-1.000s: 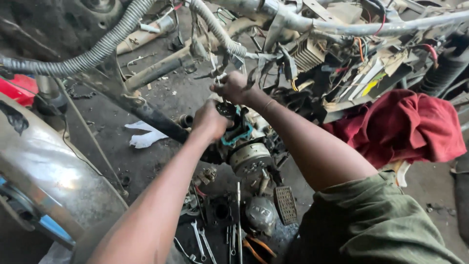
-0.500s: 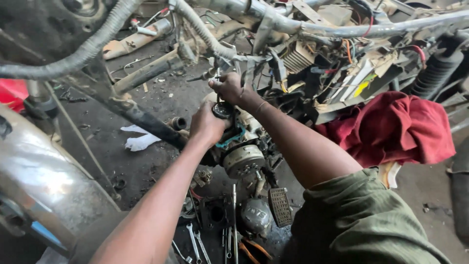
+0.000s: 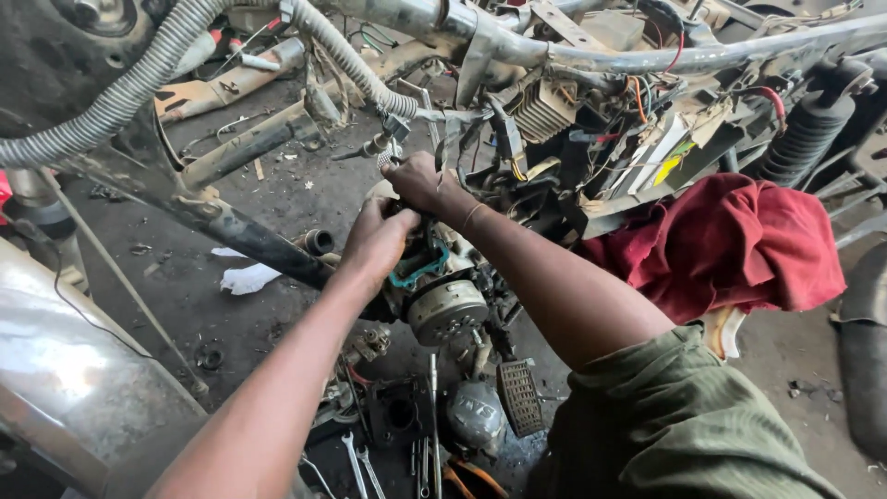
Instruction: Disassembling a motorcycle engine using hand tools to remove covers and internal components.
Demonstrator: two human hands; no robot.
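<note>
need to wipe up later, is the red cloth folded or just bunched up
Bunched up: the red cloth lies crumpled in loose folds over the motorcycle frame.

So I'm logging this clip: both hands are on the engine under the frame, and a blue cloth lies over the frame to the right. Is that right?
Not quite. The head view shows the cloth is red, not blue. The rest stands: the left hand and right hand are on the engine under the frame.

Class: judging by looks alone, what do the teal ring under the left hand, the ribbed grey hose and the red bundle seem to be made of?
Teal ring-shaped gasket: probably rubber or fibre; thin, flat, matte.
Ribbed grey hose: likely corrugated plastic; evenly ridged, dull, bending freely.
Red bundle: cloth; soft folds, no shine.
Left hand rests beside the gasket.
</note>
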